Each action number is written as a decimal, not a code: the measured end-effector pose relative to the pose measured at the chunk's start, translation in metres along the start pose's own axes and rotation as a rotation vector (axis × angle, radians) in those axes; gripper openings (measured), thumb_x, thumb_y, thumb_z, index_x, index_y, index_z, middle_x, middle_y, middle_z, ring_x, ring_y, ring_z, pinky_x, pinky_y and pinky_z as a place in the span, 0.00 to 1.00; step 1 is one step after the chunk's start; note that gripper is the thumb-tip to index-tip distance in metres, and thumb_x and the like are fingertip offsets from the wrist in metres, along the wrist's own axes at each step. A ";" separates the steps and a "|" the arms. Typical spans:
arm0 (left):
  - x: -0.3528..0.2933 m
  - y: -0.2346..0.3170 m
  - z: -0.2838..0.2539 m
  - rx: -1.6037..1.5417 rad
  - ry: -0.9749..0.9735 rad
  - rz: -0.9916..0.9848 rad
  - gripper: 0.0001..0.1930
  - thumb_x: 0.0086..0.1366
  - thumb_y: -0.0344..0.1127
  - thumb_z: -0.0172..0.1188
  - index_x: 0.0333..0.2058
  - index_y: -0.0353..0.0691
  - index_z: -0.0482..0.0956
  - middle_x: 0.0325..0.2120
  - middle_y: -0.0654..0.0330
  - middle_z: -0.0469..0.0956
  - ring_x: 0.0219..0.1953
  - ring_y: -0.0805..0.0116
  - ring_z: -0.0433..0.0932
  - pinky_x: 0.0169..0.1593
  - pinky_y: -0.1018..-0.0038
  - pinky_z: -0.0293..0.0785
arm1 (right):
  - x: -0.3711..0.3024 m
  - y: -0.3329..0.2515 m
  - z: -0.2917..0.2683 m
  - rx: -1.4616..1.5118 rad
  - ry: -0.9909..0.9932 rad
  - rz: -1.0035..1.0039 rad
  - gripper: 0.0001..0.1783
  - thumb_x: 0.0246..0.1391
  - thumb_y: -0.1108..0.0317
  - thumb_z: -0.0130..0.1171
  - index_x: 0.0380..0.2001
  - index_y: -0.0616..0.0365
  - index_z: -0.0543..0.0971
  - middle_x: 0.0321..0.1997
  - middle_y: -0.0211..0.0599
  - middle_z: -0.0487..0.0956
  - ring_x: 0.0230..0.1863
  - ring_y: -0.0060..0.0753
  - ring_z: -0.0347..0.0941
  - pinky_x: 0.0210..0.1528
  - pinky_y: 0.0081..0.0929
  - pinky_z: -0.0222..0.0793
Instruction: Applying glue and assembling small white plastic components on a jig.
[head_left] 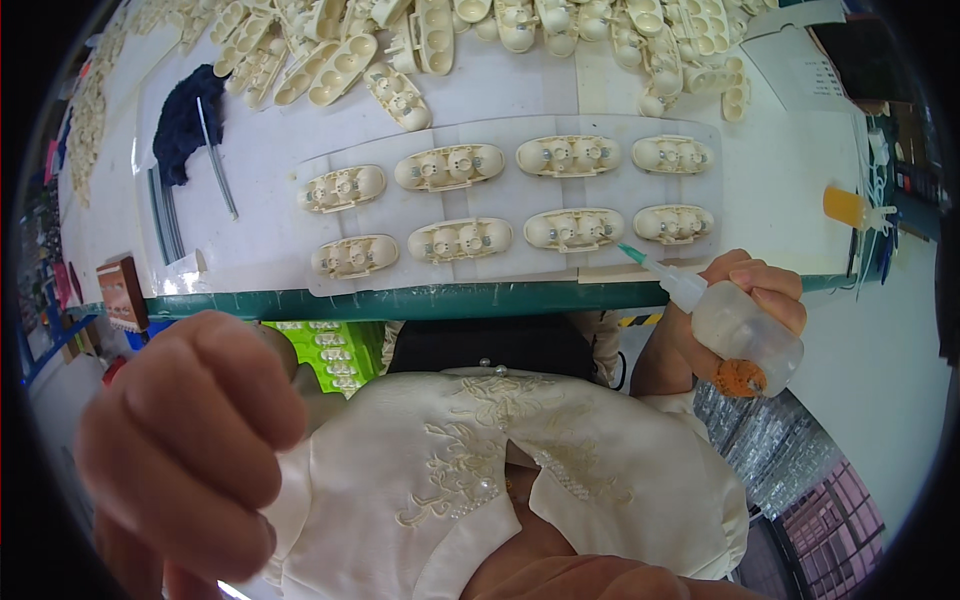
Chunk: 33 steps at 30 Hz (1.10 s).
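My left hand (200, 440) is raised close to the camera at the lower left, its fingers curled in. Whatever those fingers hold, if anything, is hidden. My right hand (768, 285) is wrapped round a translucent squeeze bottle (745, 335) with a green needle tip, tilted so the tip points up and left over the table's front edge. An orange-brown patch marks the bottle's base. Nearest the tip is a cream plastic oval part (573, 230), one of several set in two rows on a clear sheet (480, 275). Small metal pieces show on these parts.
A big pile of loose cream plastic parts (330, 70) covers the table's far side. To the left lie a dark blue cloth (185, 125) and a thin metal rod (217, 160). An orange-filled bottle (845, 207) is at the right. Below the green table edge (430, 302) sits a bright green tray (360, 345).
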<state>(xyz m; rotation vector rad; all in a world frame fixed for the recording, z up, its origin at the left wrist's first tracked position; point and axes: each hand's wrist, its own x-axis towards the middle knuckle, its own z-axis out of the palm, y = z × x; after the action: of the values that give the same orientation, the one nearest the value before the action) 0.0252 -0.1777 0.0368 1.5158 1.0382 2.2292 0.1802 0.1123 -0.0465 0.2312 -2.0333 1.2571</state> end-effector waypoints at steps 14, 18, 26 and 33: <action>0.033 0.008 0.025 0.427 -0.404 -0.194 0.13 0.50 0.44 0.62 0.24 0.42 0.73 0.15 0.68 0.69 0.13 0.77 0.62 0.16 0.83 0.59 | -0.005 0.011 0.004 0.026 0.036 -0.053 0.19 0.43 0.75 0.60 0.36 0.62 0.63 0.33 0.45 0.67 0.19 0.31 0.66 0.18 0.26 0.65; 0.027 0.005 0.038 0.505 -0.197 0.037 0.15 0.53 0.49 0.64 0.20 0.45 0.76 0.16 0.70 0.74 0.13 0.81 0.67 0.17 0.86 0.62 | -0.003 0.016 0.014 0.021 0.187 -0.101 0.20 0.48 0.58 0.56 0.34 0.63 0.64 0.30 0.44 0.67 0.18 0.28 0.63 0.14 0.21 0.61; 0.051 0.021 0.058 0.568 -0.285 -0.185 0.14 0.49 0.46 0.66 0.24 0.43 0.74 0.17 0.68 0.73 0.15 0.77 0.68 0.19 0.82 0.64 | -0.010 0.036 -0.009 -0.231 0.623 -0.153 0.32 0.48 0.39 0.45 0.29 0.64 0.63 0.27 0.44 0.66 0.17 0.25 0.59 0.12 0.16 0.56; 0.072 0.035 0.075 0.616 -0.363 -0.450 0.16 0.45 0.44 0.67 0.27 0.42 0.72 0.19 0.66 0.72 0.17 0.74 0.69 0.21 0.78 0.66 | -0.017 0.037 -0.016 -0.256 0.492 -0.139 0.30 0.49 0.42 0.46 0.27 0.65 0.62 0.27 0.45 0.65 0.13 0.25 0.59 0.11 0.17 0.58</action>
<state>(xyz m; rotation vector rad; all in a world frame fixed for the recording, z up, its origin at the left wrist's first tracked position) 0.0673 -0.1315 0.1265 1.6016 1.8148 1.3279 0.1824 0.1407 -0.0794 -0.0560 -1.6925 0.8529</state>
